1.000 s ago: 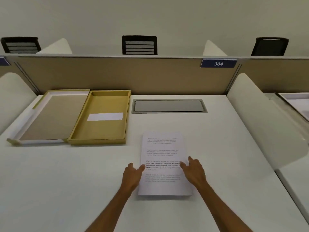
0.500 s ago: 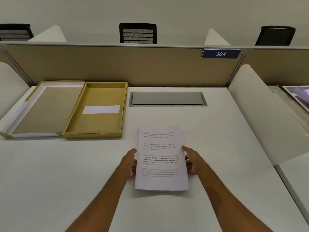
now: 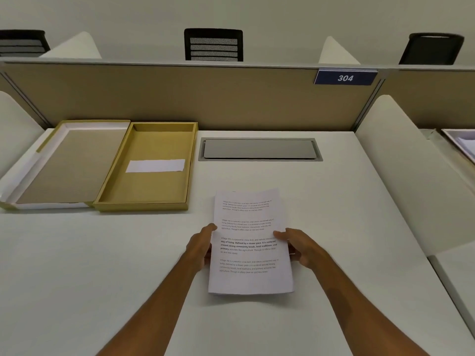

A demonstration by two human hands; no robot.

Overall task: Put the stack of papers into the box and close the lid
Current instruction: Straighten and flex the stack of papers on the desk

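Grasp made since a second ago. Then, both hands lay flat on top of the stack of papers [image 3: 250, 242], palms down. Half a second ago they had slid out to the long edges. Now the left hand [image 3: 203, 246] is clamped on the left edge and the right hand [image 3: 299, 249] on the right edge, thumbs on the printed top sheet, the other fingers tucked beneath and out of sight. Both hands are closed on the stack.

The far end of the stack bows upward slightly and a shadow shows under its near edge, so it looks to be coming off the surface [image 3: 90, 265], though I cannot tell whether it is fully clear.

Box [image 3: 151, 165] sits open at the far left, well apart from the stack. Inside lies one white slip [image 3: 155, 166]; otherwise the tray is bare. Lid [image 3: 64, 163] lies flat and opened out, touching the box's left side.

Judgement: pickup is done or nearly so. Carry to the box, lowering in and closing the lid all remain. The stack must go left and away. Sheets may fan if the grip loosens.
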